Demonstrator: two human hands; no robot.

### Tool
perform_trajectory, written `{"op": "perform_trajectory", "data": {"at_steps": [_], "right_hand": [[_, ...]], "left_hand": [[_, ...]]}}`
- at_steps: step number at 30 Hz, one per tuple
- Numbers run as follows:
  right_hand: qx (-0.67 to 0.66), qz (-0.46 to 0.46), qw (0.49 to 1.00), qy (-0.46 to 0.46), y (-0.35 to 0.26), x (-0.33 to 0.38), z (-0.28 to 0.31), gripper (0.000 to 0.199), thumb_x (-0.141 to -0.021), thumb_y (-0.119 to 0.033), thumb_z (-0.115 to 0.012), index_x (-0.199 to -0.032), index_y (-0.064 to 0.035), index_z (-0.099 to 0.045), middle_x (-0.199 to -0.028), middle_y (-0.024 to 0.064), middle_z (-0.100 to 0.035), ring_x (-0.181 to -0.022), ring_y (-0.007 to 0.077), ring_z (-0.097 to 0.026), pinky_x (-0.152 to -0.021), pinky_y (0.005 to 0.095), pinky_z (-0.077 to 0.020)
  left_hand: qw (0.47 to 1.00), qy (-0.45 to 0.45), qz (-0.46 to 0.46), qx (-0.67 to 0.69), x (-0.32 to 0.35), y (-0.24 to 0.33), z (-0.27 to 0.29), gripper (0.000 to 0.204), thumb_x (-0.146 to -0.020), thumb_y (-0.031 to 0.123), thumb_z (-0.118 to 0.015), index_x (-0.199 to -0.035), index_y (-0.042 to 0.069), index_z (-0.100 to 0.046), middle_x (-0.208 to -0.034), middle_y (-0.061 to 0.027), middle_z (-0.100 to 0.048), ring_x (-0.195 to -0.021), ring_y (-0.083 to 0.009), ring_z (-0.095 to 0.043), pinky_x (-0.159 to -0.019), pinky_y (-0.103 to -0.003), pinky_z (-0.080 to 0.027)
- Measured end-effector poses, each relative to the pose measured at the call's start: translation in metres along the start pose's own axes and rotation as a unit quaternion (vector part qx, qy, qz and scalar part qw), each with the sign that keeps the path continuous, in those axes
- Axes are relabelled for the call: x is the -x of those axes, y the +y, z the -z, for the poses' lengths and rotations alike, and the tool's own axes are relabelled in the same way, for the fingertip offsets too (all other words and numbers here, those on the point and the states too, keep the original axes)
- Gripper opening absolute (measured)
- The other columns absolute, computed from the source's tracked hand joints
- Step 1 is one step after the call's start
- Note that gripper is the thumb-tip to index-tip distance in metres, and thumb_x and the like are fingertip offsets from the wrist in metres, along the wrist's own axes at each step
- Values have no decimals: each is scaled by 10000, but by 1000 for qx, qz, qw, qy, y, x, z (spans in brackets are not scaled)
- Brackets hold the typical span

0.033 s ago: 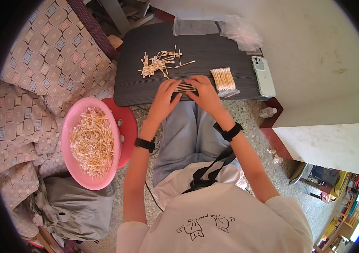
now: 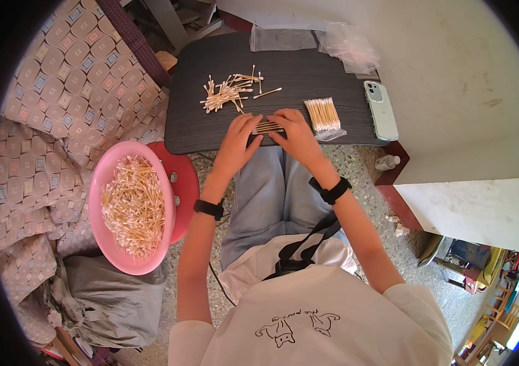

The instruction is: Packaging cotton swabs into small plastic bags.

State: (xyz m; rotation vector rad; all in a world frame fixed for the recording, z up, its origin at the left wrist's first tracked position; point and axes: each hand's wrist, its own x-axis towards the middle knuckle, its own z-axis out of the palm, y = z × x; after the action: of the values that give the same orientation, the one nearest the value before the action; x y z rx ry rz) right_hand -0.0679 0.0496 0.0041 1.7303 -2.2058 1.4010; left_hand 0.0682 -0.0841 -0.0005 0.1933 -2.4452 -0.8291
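Clamping tan wooden swab stems between left grip and right grip; one neat white-tipped swab bundle looks done, a loose swab pile unsorted.

Blk tbl w/ loose swabs, swab pk, phone nr R edge, clr bags at back.

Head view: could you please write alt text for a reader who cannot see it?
The left hand and right hand frame a row of cotton swabs at the near edge of a black table. Beyond lies a loose swab pile; to the right, a neat swab bundle and a phone; at left, a pink basin holding many swabs.
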Motion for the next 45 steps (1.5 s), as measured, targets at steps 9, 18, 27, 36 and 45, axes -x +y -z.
{"op": "perform_trajectory", "data": {"at_steps": [9, 18, 27, 36, 45], "right_hand": [[29, 11, 999, -9, 1, 2, 5, 275, -743, -27, -707, -1014, 2, -671, -1004, 115, -600, -985, 318, -553, -865, 398, -482], [78, 22, 996, -41, 2, -2, 3, 213, -763, -30, -694, -975, -35, -704, -922, 65, -588, -907, 266, -558, -813, 372, -500], [81, 18, 996, -35, 1, -2, 3, 189, -771, -43, -690, -958, -46, -717, -913, 55, -587, -899, 252, -563, -801, 361, -506], [65, 15, 997, -30, 1, -2, 3, 164, -787, -46, -682, -947, -38, -715, -893, 71, -595, -886, 264, -564, -800, 373, -497], [-34, -91, 994, 41, 9, -7, -15, 210, -773, -26, -702, -982, -41, -713, -865, 106, -607, -857, 290, -558, -787, 379, -463]], "left_hand": [[999, -29, 23, 15, -2, 3, 6, 438, -866, 85, -657, -1290, 53, -553, -1222, -152, -559, -1162, -323, -526, -993, -386, -428], [999, -37, 6, -13, -7, 2, 6, 291, -859, 74, -661, -1147, 33, -652, -1076, -119, -584, -1021, -293, -581, -889, -375, -475], [999, -39, 21, -13, -8, 3, 7, 270, -857, 79, -666, -1123, 35, -665, -1057, -114, -585, -980, -281, -597, -851, -363, -491], [999, -13, 32, 13, -6, 2, 4, 240, -887, 70, -638, -1123, 38, -666, -1078, -121, -605, -962, -282, -615, -838, -342, -493], [995, 64, 63, 52, -10, -3, -12, 193, -915, 58, -600, -1096, 35, -662, -1066, -127, -619, -944, -292, -617, -812, -337, -486]]}}
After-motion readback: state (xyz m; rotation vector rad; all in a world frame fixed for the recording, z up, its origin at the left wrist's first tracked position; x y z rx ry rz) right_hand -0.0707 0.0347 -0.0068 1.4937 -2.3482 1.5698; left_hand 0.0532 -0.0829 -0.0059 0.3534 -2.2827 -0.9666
